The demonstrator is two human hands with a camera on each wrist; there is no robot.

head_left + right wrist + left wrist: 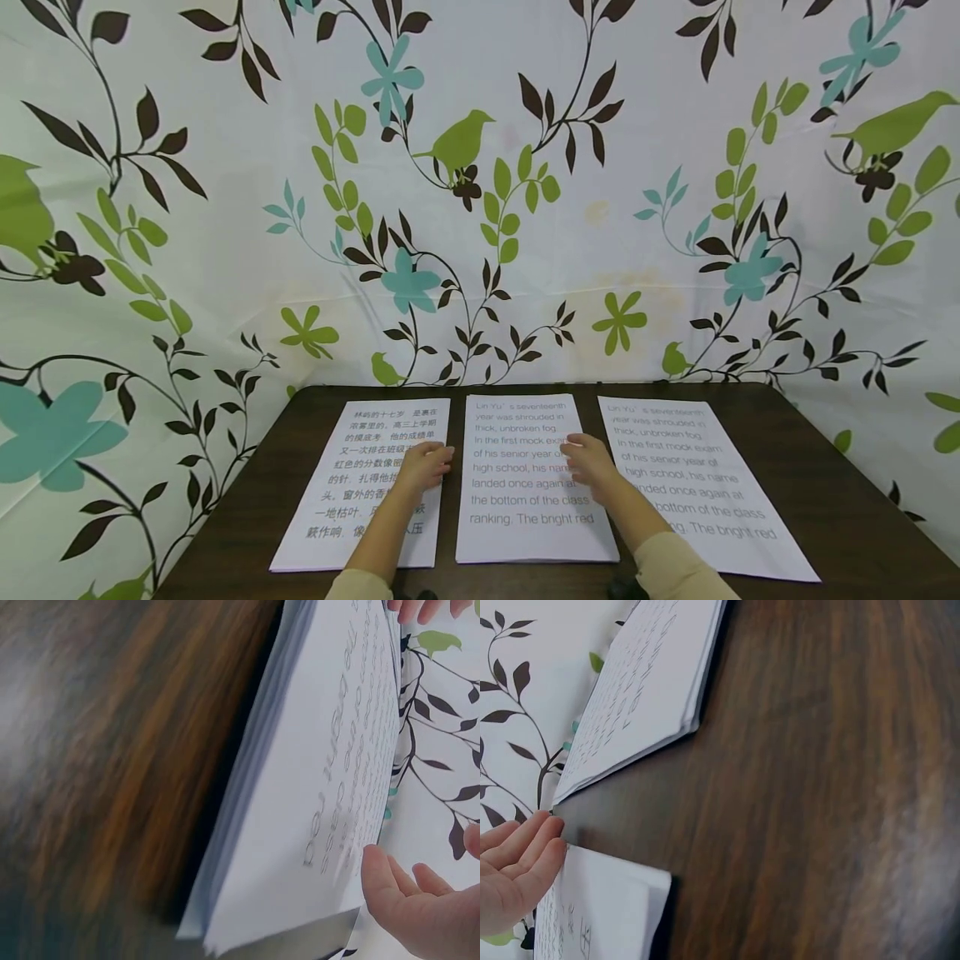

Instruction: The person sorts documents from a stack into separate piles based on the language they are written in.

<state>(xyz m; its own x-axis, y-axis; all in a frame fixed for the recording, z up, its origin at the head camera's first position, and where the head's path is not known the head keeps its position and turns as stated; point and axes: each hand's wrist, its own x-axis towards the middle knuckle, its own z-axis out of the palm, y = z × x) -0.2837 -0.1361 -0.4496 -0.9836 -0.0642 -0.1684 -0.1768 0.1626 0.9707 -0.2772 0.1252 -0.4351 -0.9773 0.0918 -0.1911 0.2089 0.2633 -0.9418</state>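
Three stacks of printed white paper lie side by side. Chinese characters cover the left stack (352, 475); English text is on the middle stack (517, 492) and the right stack (720, 487). My left hand (424, 468) is at the right edge of the left stack, fingers loosely bent and holding nothing. Over the right edge of the middle stack is my right hand (591, 468), also empty with relaxed fingers. In the left wrist view the left hand (517, 874) appears beside a stack corner. The right wrist view shows the right hand (420, 904) near a stack's edge; whether it touches is unclear.
A dark brown wooden table (247, 492) carries the stacks. Behind it hangs a white cloth (577, 217) patterned with leaves, birds and flowers. Small dark objects (626, 586), partly cut off, show at the bottom edge of the head view.
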